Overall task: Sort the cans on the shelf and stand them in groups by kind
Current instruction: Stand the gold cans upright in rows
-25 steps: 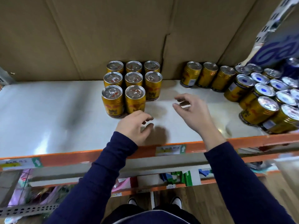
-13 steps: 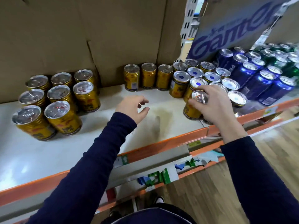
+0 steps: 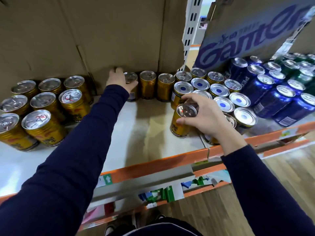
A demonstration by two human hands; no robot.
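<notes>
Since the earlier frame the left hand [image 3: 119, 79] has left the bare middle of the shelf and gone to the back, while the right hand [image 3: 204, 114] has settled its hold on a front gold can [image 3: 180, 123] and tipped it a little.

Nearest is the orange rail [image 3: 153, 167] along the shelf's front edge. Just behind the rail, the right hand pinches the front gold can by its top rim, thumb on the near side and fingers over the lid. Its base looks tilted, and whether it touches the shelf board [image 3: 144, 125] I cannot tell.

Further from the rail, the sorted gold block [image 3: 46, 106] stands to the left and the blue-dot lidded cans [image 3: 219, 90] to the right, with dark blue cans [image 3: 272, 96] beyond those.

Farthest from the rail, against the cardboard [image 3: 102, 40], the left hand curls round the back-row gold can [image 3: 132, 82], the leftmost of three standing there.

These cans look sealed, so probably full: stiff, smooth, rather heavy for a fingertip hold. A rim pinch could slip; wrapping the side wall below the lid seems the surer grip.
</notes>
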